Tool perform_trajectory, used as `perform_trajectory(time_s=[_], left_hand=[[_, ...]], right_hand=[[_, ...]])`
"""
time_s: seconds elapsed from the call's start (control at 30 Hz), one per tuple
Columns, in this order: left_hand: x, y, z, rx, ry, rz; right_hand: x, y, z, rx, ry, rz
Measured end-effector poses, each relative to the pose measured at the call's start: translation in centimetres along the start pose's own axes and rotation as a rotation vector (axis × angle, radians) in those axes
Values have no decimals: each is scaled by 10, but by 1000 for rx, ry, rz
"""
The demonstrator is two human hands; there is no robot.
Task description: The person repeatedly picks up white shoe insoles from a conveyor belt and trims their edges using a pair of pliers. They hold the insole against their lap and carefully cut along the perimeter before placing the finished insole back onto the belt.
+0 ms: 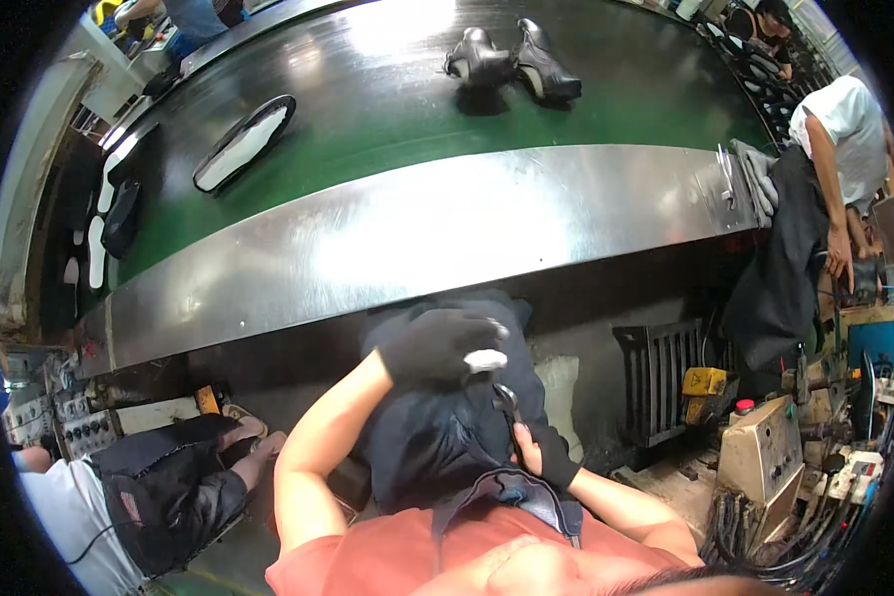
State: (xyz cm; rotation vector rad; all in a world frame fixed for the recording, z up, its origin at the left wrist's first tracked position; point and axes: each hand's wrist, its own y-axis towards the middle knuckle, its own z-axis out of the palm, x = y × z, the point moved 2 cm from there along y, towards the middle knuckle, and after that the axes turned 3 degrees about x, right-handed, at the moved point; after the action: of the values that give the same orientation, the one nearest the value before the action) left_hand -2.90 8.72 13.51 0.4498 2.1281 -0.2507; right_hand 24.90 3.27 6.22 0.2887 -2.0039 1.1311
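Note:
My left hand [437, 348], in a black glove with white covering at the finger ends, hovers over my lap. Its fingers are loosely bent, with a gap between them, and no object shows in it. Lower and to the right, my right hand [548, 455] wears a black fingerless glove. It is closed round the dark handle of a wrench [507, 399], whose metal head points up and away from me. Dark trousers [417, 427] lie beneath both hands.
A metal ledge [417, 223] borders a green conveyor belt [368, 164]. The belt carries two black boots [482, 62] and a shoe sole [245, 144]. More soles [96, 253] lie at left. People sit left and stand right. A control box [760, 447] with cables stands at right.

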Motion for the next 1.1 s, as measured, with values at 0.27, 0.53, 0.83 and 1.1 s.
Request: perform_trajectory(time_s=[0.27,0.53,0.83,1.1], left_hand=[[103,-95,-134,-547,232,-280],[300,-224,-367,-1089,1355,-994],[255,-111,-279,-950,658,-1234],[300,-165,-279,-1086,-480,-571]], right_hand=[[-18,17,-5,132,23,48],[-29,28,7,230,85,3],[-43,17,38,199,228,83],[-56,30,27,102,78,48]])
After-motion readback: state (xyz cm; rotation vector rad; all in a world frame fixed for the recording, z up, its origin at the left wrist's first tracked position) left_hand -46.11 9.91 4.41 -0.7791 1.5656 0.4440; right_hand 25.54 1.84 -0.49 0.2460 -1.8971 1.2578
